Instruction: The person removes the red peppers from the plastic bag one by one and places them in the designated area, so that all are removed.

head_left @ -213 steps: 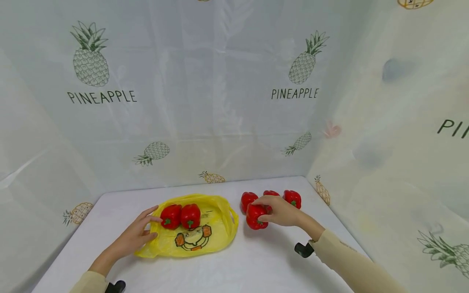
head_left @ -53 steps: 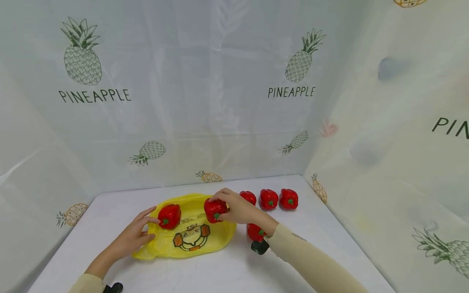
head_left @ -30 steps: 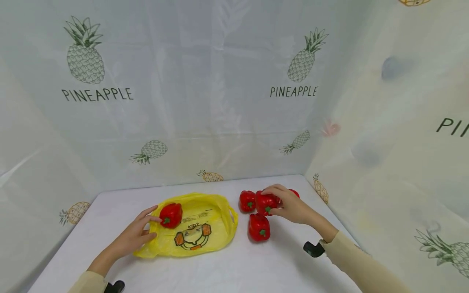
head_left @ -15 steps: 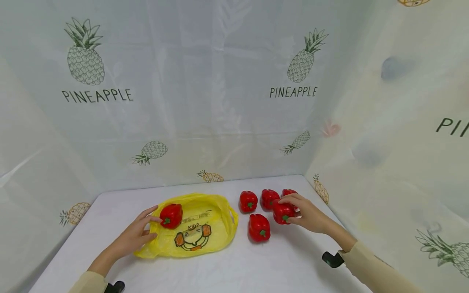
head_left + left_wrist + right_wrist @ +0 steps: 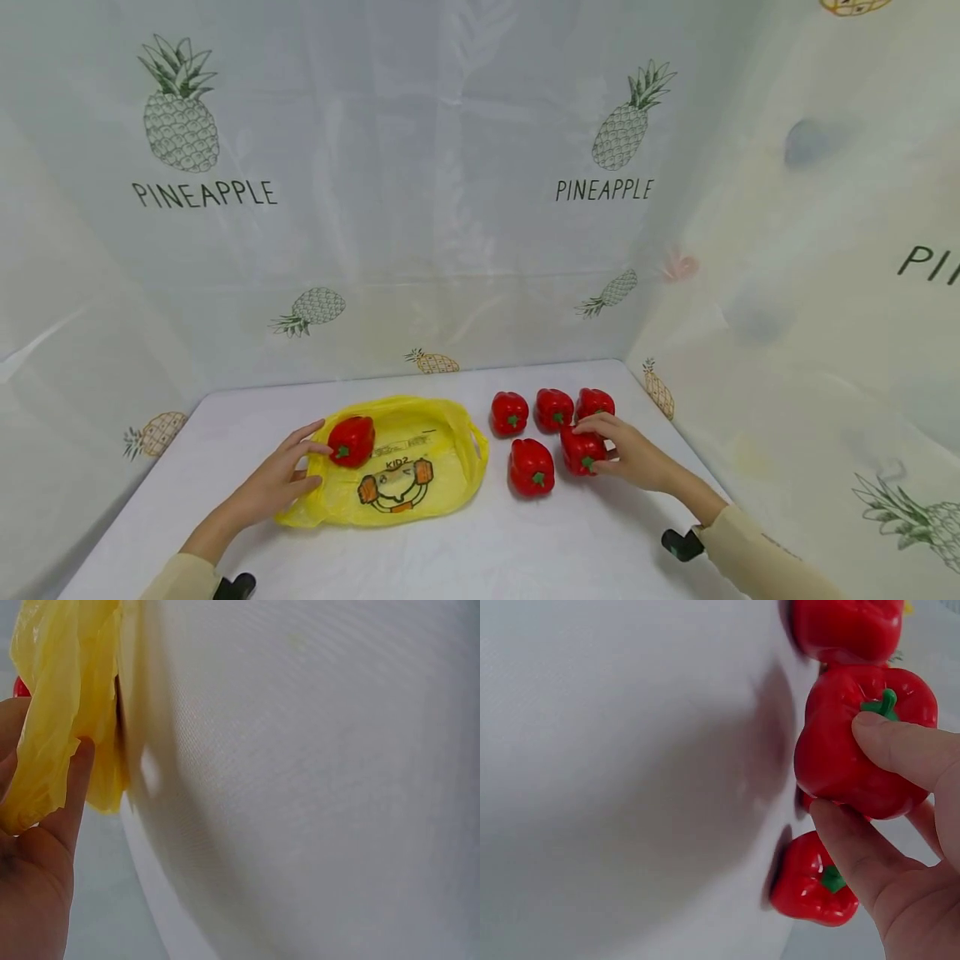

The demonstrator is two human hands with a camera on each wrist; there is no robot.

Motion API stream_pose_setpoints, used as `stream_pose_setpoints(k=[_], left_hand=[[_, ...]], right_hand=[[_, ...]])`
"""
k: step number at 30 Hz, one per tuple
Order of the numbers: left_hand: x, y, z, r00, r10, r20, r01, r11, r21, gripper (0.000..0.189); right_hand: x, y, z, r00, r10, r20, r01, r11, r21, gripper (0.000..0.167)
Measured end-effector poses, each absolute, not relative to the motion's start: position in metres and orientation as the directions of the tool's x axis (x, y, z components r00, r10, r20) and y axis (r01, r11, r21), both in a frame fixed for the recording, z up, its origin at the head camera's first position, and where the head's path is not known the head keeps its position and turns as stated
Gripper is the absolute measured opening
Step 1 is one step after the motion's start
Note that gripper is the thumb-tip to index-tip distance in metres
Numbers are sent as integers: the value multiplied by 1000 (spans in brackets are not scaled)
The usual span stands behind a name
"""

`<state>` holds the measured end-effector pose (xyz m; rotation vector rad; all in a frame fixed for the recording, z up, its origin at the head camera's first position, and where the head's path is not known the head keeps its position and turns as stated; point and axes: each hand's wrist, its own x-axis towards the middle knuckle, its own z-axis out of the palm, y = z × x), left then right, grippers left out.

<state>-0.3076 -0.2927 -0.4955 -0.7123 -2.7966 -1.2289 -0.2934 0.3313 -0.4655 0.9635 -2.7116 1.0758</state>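
My right hand [image 5: 633, 457] grips a red bell pepper [image 5: 582, 451], thumb beside its green stem and fingers round the far side. Whether that pepper touches the table, I cannot tell. Just left of it another red bell pepper [image 5: 531, 467] lies on the table. A yellow plastic bag [image 5: 442, 483] with a cartoon print lies flat at the left, its mouth spread. Inside it, at the left end, sits one red bell pepper [image 5: 351, 442]. At the bag's left edge my left hand [image 5: 273, 483] holds the yellow film between thumb and fingers, seen in the left wrist view.
Behind the right hand stands a row of red bell peppers: one at the left [image 5: 509, 413], one in the middle [image 5: 554, 409] and one at the right [image 5: 595, 402]. White table [image 5: 450, 554] surface; pineapple-printed sheets [image 5: 450, 208] rise behind and at both sides.
A bell pepper left the bag and now stands in the back row. My right hand has moved right, carrying another pepper, then slightly lower and nearer. The left hand stays at the bag.
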Motion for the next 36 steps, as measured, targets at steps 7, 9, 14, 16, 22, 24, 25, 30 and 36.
stream_pose_setpoints(k=[7, 9, 14, 16, 22, 24, 25, 30, 36], left_hand=[[-308, -294, -497, -901, 398, 176, 400, 600, 693, 36], [-309, -293, -497, -902, 394, 175, 397, 604, 691, 36], [-310, -294, -497, -909, 382, 167, 383, 608, 695, 36], [-309, -293, -497, -909, 381, 166, 382, 609, 695, 37], [-309, -291, -496, -906, 384, 178, 393, 605, 693, 36], [-309, -291, -496, -905, 386, 181, 396, 601, 694, 36], [-309, -290, -496, -902, 391, 181, 399, 599, 694, 36], [-309, -291, -496, -903, 391, 176, 395, 598, 697, 36], [-309, -293, -497, -901, 396, 176, 398, 598, 696, 36]], right_hand=[[-297, 330, -475, -833, -507, 223, -523, 587, -618, 59], [-298, 331, -477, -828, -509, 234, -534, 589, -606, 58], [-300, 331, -480, -827, -506, 245, -540, 597, -593, 59], [-302, 331, -481, -835, -499, 230, -525, 602, -601, 59], [-303, 331, -482, -843, -497, 207, -507, 605, -614, 59], [-302, 331, -483, -845, -493, 206, -503, 604, -618, 60], [-302, 331, -483, -846, -491, 206, -501, 603, -620, 60], [-300, 330, -483, -848, -489, 205, -496, 595, -632, 61], [-297, 332, -478, -838, -514, 180, -505, 609, -611, 62]])
